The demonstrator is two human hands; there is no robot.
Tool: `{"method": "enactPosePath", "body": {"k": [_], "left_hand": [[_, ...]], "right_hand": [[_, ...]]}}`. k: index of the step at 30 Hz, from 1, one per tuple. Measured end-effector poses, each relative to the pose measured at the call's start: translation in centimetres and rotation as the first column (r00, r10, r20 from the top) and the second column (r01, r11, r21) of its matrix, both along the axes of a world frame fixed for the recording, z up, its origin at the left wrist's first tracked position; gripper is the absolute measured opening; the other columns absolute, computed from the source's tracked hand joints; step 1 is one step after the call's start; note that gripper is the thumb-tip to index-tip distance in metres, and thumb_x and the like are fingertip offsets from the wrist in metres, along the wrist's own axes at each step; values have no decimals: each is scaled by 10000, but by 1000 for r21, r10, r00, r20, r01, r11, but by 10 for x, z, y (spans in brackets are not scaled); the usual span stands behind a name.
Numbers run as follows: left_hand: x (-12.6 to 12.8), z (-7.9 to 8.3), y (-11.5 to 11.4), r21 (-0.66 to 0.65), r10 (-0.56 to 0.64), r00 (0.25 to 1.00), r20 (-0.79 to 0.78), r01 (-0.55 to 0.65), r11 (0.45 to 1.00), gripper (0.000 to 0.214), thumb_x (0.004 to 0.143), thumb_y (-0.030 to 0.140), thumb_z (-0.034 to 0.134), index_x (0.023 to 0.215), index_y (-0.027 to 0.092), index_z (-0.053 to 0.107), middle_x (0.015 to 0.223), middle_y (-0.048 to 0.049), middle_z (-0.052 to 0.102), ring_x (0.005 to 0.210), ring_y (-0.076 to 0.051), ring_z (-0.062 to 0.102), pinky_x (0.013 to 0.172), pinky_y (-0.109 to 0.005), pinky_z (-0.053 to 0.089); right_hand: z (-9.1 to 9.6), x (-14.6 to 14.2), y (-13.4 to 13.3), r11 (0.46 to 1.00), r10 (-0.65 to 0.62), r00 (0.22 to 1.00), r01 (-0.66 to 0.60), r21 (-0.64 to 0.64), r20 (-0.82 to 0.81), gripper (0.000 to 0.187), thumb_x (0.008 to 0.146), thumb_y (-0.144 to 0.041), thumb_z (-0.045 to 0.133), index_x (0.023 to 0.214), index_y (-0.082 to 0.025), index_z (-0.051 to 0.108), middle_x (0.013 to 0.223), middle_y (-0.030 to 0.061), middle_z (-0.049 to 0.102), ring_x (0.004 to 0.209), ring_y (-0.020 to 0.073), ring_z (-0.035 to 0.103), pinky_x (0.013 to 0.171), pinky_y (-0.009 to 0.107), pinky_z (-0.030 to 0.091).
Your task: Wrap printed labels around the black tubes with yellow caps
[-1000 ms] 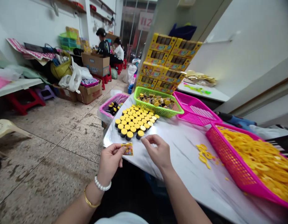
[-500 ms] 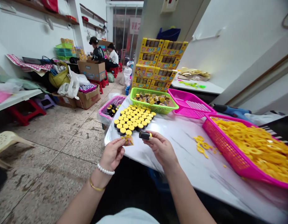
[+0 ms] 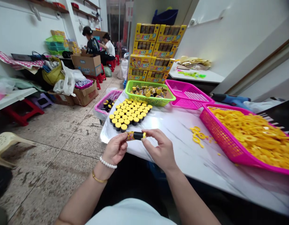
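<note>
Between my hands, a small black bottle (image 3: pixel 138 135) with a yellow cap lies sideways, its far end meeting or partly inside a printed plastic sleeve (image 3: pixel 130 136). My left hand (image 3: pixel 115 148) pinches the sleeve by its left end. My right hand (image 3: pixel 161 148) holds the bottle at its cap between thumb and fingers. Just beyond them, rows of black bottles with yellow caps (image 3: pixel 127 113) stand upright on the white marbled table (image 3: pixel 167 131). Behind those rows is a green basket (image 3: pixel 150 100) of bottles that appear to wear printed sleeves.
On the right, a pink basket (image 3: pixel 228 140) is heaped with yellow plastic rings; several loose yellow pieces (image 3: pixel 197 136) lie beside it. Another pink basket (image 3: pixel 191 101) sits behind. Yellow boxes (image 3: pixel 146 50) are stacked at the back. A lined pink tub (image 3: pixel 98 107) adjoins the table's left edge. Two people sit far off.
My hands have come together: the bottle and the sleeve, apart before, now meet end to end or overlap. The view has shifted slightly, so the table scene sits higher.
</note>
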State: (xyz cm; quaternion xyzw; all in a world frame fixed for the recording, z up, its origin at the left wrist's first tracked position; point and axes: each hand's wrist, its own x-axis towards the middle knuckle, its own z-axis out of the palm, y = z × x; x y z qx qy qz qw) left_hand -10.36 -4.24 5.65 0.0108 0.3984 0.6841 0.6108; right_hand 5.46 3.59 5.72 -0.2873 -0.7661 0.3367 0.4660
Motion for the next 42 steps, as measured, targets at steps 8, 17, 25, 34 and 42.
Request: {"method": "enactPosePath", "body": {"k": [8,17,25,34,42], "left_hand": [[0,-9,2,7,38,999,10,-38,999,78,892,100,645,820,78,624,690,-6,636,336,19,378,257,-78,196],[1,-9,6,62,-9,1000,27,8,998,122,805,132,749,830,68,648,783,-41,686,359,30,376,275,-78,197],[4,-8,11,111,12,995,-102,-1,994,261,685,220,858,781,91,652,679,-3,649,379,12,394,291,-90,182],[5,5,22,150,-93,995,-40,98,984,250,711,219,846,784,88,646,661,26,600,365,23,368,291,-85,179],[37,39,141,147,-208,978,-6,206,967,145,841,119,737,789,105,602,655,10,615,367,11,411,298,-88,151]], "right_hand": [[-1,0,-3,995,-50,995,42,-94,-85,162,856,-294,693,1002,-241,740,948,44,701,922,210,663,884,380,540],[-3,-5,1,964,-8,999,-6,-265,-53,196,837,-340,692,982,-221,746,942,50,704,882,205,681,863,375,585],[22,5,-10,965,-99,983,58,254,152,170,839,-240,664,999,-235,722,935,72,697,848,218,704,797,363,591],[21,24,-2,1000,-9,995,9,9,104,183,847,-301,696,1022,-249,716,994,66,735,899,231,705,859,396,601],[64,44,121,910,-31,946,-106,-400,-323,277,690,-454,798,811,-210,746,764,23,735,751,199,701,784,390,608]]}}
